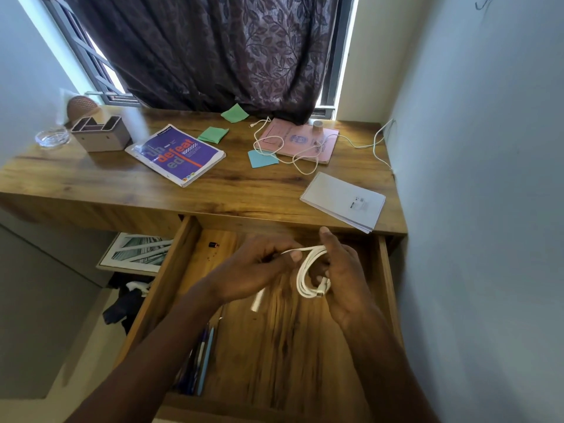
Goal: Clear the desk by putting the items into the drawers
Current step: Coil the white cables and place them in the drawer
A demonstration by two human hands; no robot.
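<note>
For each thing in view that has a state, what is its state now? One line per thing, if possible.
Drawer: pulled open.
White cable: coiled in loops, held above the drawer.
Left hand: pinching the cable's end.
Right hand: holding the coil.
Second cable: loose, uncoiled across the desk.
Purple book: closed, flat.
Spiral notepad: closed, flat.
Curtain: drawn over the window.

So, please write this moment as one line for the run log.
stage: coiling cable | both hands: hold white cable over open drawer | pens in drawer | books, notes on desk
</note>
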